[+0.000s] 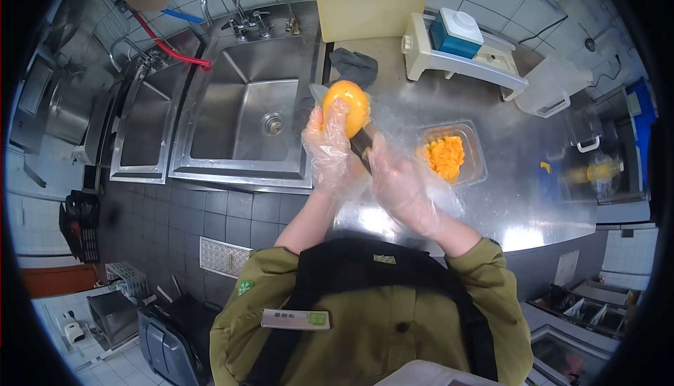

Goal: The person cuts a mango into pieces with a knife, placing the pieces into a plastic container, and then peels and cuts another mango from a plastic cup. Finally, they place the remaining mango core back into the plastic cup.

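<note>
In the head view my left hand point(328, 146), in a clear plastic glove, is closed around a shiny orange-yellow fruit point(349, 103) that looks like a peeled mango. It holds the fruit up over the counter's left end, thumb across its front. My right hand point(399, 175), gloved the same way, is closed on a knife point(362, 139). Only part of the dark blade shows, close to the fruit's lower right side; the handle is hidden in my fingers. Just right of that hand, a clear plastic container point(479, 148) holds orange fruit pieces point(445, 158).
Left of the counter point(512, 200) are two steel sinks point(242, 133) with taps. A grey cloth point(354, 66) lies behind the fruit, below a yellowish board point(372, 0) against the wall. A cream-coloured slicer-like device point(456, 52) and a clear jug point(551, 87) stand at the back right.
</note>
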